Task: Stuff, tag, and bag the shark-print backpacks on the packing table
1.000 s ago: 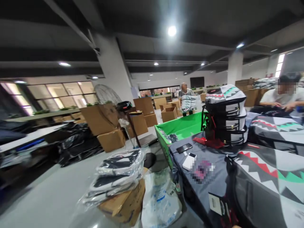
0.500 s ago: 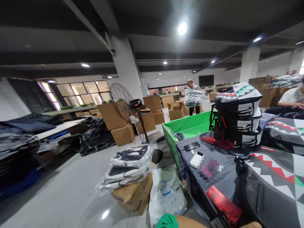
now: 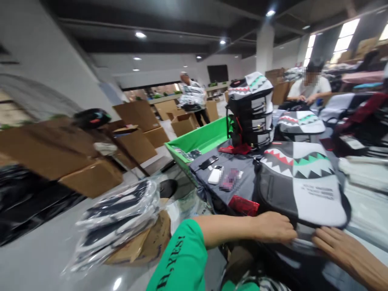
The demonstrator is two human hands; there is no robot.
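A black, grey and white backpack (image 3: 312,194) with a red and green shark-tooth pattern lies on the table in front of me. My left hand (image 3: 274,227) is closed at its near edge, with the fingers curled in. Just to the right, my right hand (image 3: 332,242) has its fingers bent over the same near edge. Between the two hands shows a greyish strip of the bag's lower end. Left of the backpack lies a shiny red packet (image 3: 244,205).
A phone (image 3: 208,162) and a white device (image 3: 215,174) lie on the dark cloth. Stacked backpacks (image 3: 253,113) stand behind, beside a green-lined bin (image 3: 198,135). Plastic-wrapped bags (image 3: 121,218) sit on a carton at left. One person sits at right; another carries wrapped goods.
My view has swung right. Both my hands have come into view at the near edge of the backpack; before, only part of my left arm and a bit of hand showed.
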